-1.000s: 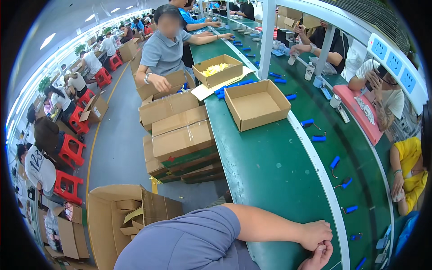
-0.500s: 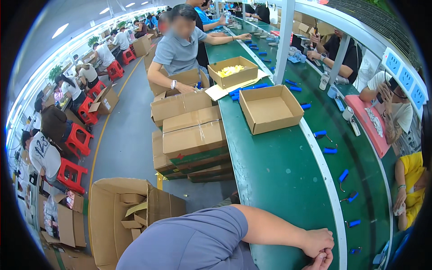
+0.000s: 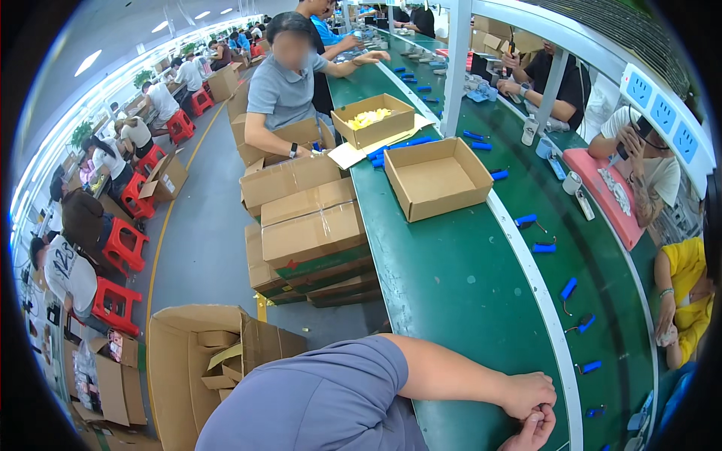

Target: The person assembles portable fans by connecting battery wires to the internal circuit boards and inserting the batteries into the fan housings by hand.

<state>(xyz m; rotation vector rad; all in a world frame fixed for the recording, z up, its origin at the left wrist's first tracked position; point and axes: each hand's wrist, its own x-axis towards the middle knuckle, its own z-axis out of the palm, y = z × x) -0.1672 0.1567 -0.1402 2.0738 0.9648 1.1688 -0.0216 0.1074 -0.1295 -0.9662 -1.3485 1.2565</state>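
Note:
My left hand rests near the front right edge of the green bench, its fingers curled closed. Just below it is my right hand, thumb and fingers pinched together and touching the left. Whatever they hold, if anything, is hidden between the fingers. Beyond a pale metal rail, nearest to my hands, lies a blue cylinder with a short wire lead. Several more like it are strung out along the green belt.
An open cardboard tray stands on the bench, with a tray of yellow pieces behind it. Stacked cartons and a big open carton stand left. A co-worker reaches over the bench; others sit across the belt.
My view has shifted slightly, so the bench and boxes appear further left. My hands stay together at the bench edge. The blue cylinders near them have barely changed place.

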